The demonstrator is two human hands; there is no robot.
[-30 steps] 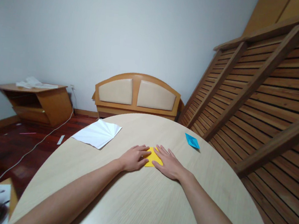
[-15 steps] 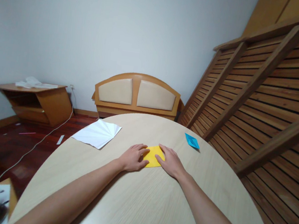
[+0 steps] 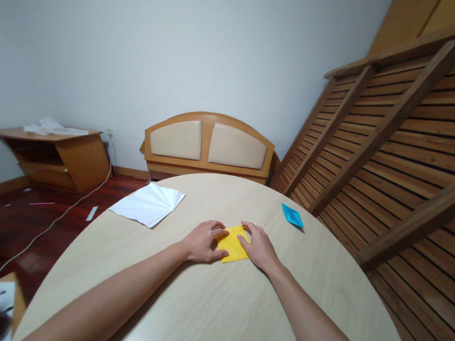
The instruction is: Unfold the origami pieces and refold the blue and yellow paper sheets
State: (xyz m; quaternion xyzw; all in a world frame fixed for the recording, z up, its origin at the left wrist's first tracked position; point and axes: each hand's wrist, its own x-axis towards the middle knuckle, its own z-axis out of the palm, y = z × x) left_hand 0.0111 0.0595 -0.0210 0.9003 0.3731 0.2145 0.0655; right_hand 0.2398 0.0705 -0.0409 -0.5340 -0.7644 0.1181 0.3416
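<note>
**Two hands on a yellow paper**

A small yellow paper (image 3: 234, 244) lies flat on the round table (image 3: 208, 313), near the middle. It looks folded, but the folds are too small to make out well.

The left hand (image 3: 201, 241) rests on the table at the paper's 9 o'clock side. Its fingers are curled a little, and the thumb and fingertips touch the left edge of the yellow paper. The right hand (image 3: 259, 248) sits at the paper's 3 o'clock side. Its fingers are loosely bent, and the fingertips press on the far right corner of the paper. Both hands lie palm down. Neither hand is closed around the paper; they only hold it down from both sides. The two arms stretch across the table from 6 o'clock.

A small blue paper (image 3: 292, 215) lies on the table at about 1 o'clock from the yellow one, well apart from it. A white paper (image 3: 148, 203) with fan-like creases lies at about 10 o'clock, and it hangs a bit over the table's edge.

Past the table, at 12 o'clock, a wooden headboard (image 3: 209, 144) with two padded panels stands by the wall. A low wooden shelf (image 3: 57, 155) stands on the floor far off at 9 o'clock.
</note>
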